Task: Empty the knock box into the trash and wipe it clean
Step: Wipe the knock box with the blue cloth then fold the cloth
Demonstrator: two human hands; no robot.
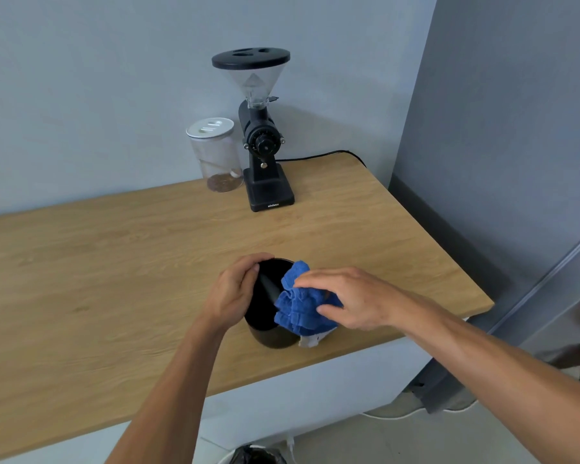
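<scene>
The black round knock box (265,306) stands on the wooden counter (114,279) near its front right corner. My left hand (233,293) grips the box's left rim and wall. A crumpled blue cloth (298,306) lies over the box's right rim, partly inside it. My right hand (345,296) rests on the cloth, with its fingers pressing it down. A black bar shows across the inside of the box. The box's floor is dark and I cannot tell what it holds. The trash bin (255,455), lined with a black bag, peeks in at the bottom edge, on the floor below the counter.
A black coffee grinder (263,139) with a clear hopper stands at the back by the wall, its cord (315,155) trailing right. Left of it is a clear jar (216,155) with a white lid. A grey cabinet (499,162) rises to the right.
</scene>
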